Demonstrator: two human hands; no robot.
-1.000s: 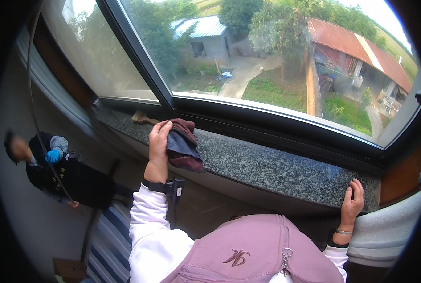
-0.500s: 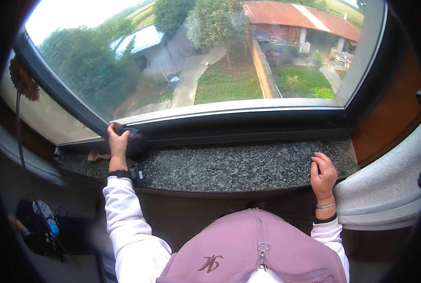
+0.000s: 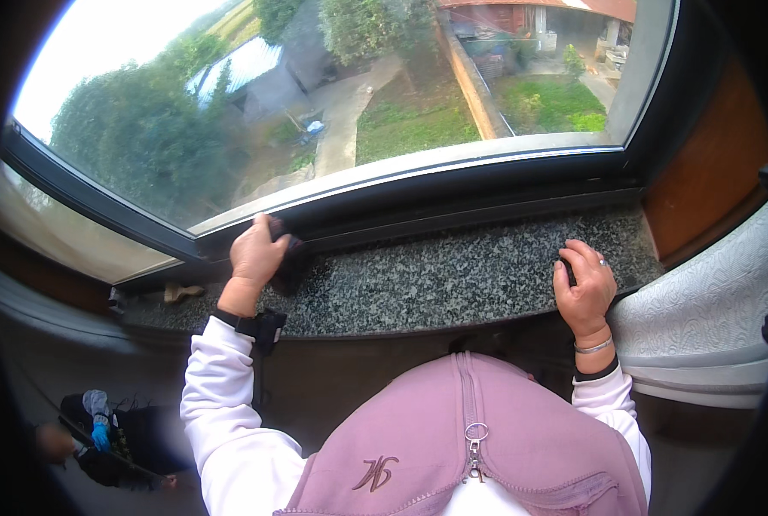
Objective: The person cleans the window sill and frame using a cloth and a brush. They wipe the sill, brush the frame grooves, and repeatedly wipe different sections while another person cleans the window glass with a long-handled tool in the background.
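My left hand is closed round a dark cloth, which hangs down onto the granite sill. It presses the cloth against the lower bar of the black window frame, near the left corner of the big pane. Toward the sill's right end, my right hand hovers with loosely bent fingers, the thumb apart from them. A dark patch shows between thumb and fingers; whether it is a thing or just a gap is unclear. Left of my left hand, a small light-brown wooden object lies on the sill.
A white patterned curtain hangs at the right, beside a brown wooden panel. At the lower left is another person in dark clothes with a blue glove. Beyond the window glass lie a yard, trees and sheds.
My left hand and the cloth have slid right along the lower frame. My right hand has turned, its thumb now apart. The view has tilted, and the long-handled duster at the far left has left the frame's place.
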